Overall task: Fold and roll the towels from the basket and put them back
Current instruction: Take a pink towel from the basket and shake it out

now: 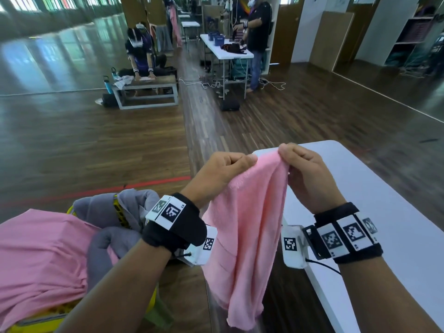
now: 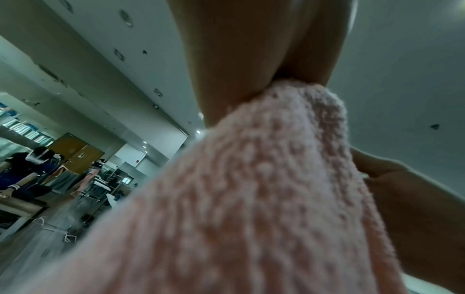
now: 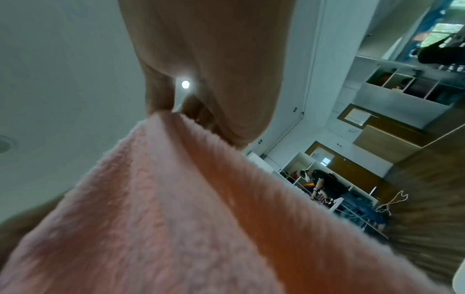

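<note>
A light pink towel (image 1: pixel 242 236) hangs in the air between my hands, bunched and unfolded. My left hand (image 1: pixel 223 171) pinches its top edge on the left, and my right hand (image 1: pixel 300 167) pinches the top edge on the right, a short gap apart. In the left wrist view the towel (image 2: pixel 251 199) fills the frame below my fingers (image 2: pixel 226 69). The right wrist view shows the same towel (image 3: pixel 163 218) pinched under my fingers (image 3: pixel 226 99). A yellow basket (image 1: pixel 36 323) at the lower left holds grey towels (image 1: pixel 105 239) and a pink cloth (image 1: pixel 40 251).
A white table (image 1: pixel 374 203) runs along the right, beside the hanging towel. Dark wooden floor (image 1: pixel 96 145) lies ahead. Farther off, a person kneels at a low bench (image 1: pixel 146 85) and another stands at a white table (image 1: pixel 225 51).
</note>
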A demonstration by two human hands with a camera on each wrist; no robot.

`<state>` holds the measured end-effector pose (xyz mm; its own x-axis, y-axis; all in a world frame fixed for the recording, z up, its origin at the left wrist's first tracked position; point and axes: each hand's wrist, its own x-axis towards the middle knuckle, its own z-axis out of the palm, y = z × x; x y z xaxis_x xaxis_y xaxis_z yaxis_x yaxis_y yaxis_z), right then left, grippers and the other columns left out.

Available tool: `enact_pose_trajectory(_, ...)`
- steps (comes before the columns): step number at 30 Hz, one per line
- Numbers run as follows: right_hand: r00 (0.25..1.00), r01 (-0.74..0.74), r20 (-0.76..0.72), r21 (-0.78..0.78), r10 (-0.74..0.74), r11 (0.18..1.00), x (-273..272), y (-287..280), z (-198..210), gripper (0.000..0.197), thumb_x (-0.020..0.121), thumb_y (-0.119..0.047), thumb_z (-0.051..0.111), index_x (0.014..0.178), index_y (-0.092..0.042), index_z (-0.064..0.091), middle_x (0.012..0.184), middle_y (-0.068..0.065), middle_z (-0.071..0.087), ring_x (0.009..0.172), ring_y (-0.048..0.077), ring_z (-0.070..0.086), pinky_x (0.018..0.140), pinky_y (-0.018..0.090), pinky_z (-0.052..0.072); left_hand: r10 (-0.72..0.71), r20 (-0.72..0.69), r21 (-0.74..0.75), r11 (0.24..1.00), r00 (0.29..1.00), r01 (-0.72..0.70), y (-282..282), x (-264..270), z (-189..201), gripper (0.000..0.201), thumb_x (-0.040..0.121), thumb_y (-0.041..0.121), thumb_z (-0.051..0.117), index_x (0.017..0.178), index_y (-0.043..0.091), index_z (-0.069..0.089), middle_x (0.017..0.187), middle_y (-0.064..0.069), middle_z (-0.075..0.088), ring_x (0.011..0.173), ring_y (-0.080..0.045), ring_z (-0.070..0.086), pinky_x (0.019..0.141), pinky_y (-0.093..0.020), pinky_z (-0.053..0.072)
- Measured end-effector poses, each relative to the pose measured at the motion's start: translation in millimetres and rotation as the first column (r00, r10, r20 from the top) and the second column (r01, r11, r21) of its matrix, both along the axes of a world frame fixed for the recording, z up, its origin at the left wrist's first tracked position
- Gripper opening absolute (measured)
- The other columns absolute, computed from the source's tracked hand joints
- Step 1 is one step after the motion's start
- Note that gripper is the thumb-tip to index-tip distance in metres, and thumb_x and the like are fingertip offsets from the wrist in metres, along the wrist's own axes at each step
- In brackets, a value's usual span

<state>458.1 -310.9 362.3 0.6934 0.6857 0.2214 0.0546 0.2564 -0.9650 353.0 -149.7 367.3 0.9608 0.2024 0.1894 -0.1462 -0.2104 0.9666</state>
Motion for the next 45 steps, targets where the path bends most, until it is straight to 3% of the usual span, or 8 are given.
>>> enact_pose_trajectory(6,0.976,-0.111,0.17,-0.163,0.139,0.98,-17,9,-10,0.026,0.094,-0.021,0.058,0.072,-0.01,0.067,0.063,-0.003,0.058,0.058,0.009,0.051,0.056,0.018,0.039,-0.023,0.016,0.097,0.995,1.0,0.022,5,7,4,0.048,0.091,0.037,0.06,0.069,-0.005,0.053,0.065,-0.008,0.045,0.061,-0.018,0.039,0.056,-0.03,0.032)
enact_pose_trajectory(10,1.0,-0.018,0.014,-0.004,0.018,1.0,-2,3,-6,0.045,0.09,-0.032,0.063,0.093,0.013,0.061,0.083,0.015,0.051,0.082,0.026,0.045,0.072,0.039,0.036,-0.01,-0.036,0.077,0.997,0.999,0.012,5,-1,-3,0.058,0.091,0.041,0.06,0.071,-0.012,0.044,0.069,-0.008,0.039,0.064,-0.023,0.032,0.059,-0.038,0.025)
enact_pose_trajectory(14,0.959,-0.175,0.173,-0.267,0.225,0.948,-19,5,-7,0.027,0.097,-0.027,0.057,0.081,-0.01,0.069,0.073,0.006,0.059,0.07,0.021,0.052,0.064,0.034,0.043,0.039,0.04,0.047,0.998,0.998,-0.041,3,3,9,0.048,0.094,0.027,0.059,0.068,-0.011,0.045,0.066,-0.009,0.04,0.061,-0.023,0.033,0.056,-0.034,0.03)
enact_pose_trajectory(20,1.0,-0.017,0.01,-0.008,0.017,1.0,2,-2,1,0.058,0.085,-0.043,0.067,0.096,0.013,0.058,0.088,0.02,0.05,0.083,0.03,0.042,0.068,0.039,0.032,-0.016,-0.014,0.08,0.997,1.0,0.017,2,0,5,0.056,0.093,0.037,0.058,0.069,-0.011,0.042,0.068,-0.007,0.037,0.063,-0.023,0.03,0.057,-0.04,0.023)
enact_pose_trajectory(24,0.974,-0.149,0.137,-0.226,0.183,0.963,-17,-1,-10,0.028,0.092,-0.027,0.061,0.091,-0.001,0.07,0.083,0.016,0.066,0.077,0.024,0.061,0.071,0.038,0.047,0.052,0.035,0.066,0.996,0.998,-0.054,2,1,11,0.055,0.094,0.032,0.058,0.069,-0.014,0.041,0.066,-0.009,0.037,0.062,-0.023,0.031,0.057,-0.034,0.028)
enact_pose_trajectory(35,0.985,-0.062,0.152,-0.108,0.078,0.992,-27,7,-15,0.025,0.095,-0.023,0.058,0.074,-0.017,0.069,0.069,-0.002,0.06,0.066,0.012,0.053,0.062,0.025,0.041,0.043,0.022,0.061,0.997,0.999,-0.045,2,2,17,0.043,0.092,0.029,0.061,0.065,-0.002,0.048,0.065,-0.008,0.041,0.06,-0.019,0.035,0.056,-0.027,0.03)
enact_pose_trajectory(39,0.987,0.114,0.115,0.01,-0.114,0.993,-5,-1,-9,0.032,0.092,-0.033,0.062,0.097,-0.003,0.071,0.096,0.031,0.064,0.085,0.045,0.057,0.076,0.049,0.042,-0.013,-0.074,0.108,0.994,0.997,0.021,1,-5,9,0.039,0.094,0.029,0.059,0.069,0.0,0.052,0.066,-0.006,0.039,0.057,-0.014,0.035,0.051,-0.024,0.027)
enact_pose_trajectory(45,0.967,-0.079,0.225,-0.191,0.121,0.979,-27,0,-8,0.022,0.094,-0.024,0.058,0.079,-0.016,0.072,0.072,0.002,0.066,0.068,0.012,0.059,0.063,0.027,0.046,-0.049,-0.033,0.078,0.996,0.998,0.051,4,-1,17,0.043,0.091,0.029,0.062,0.079,-0.012,0.054,0.072,-0.011,0.05,0.068,-0.02,0.044,0.064,-0.035,0.036)
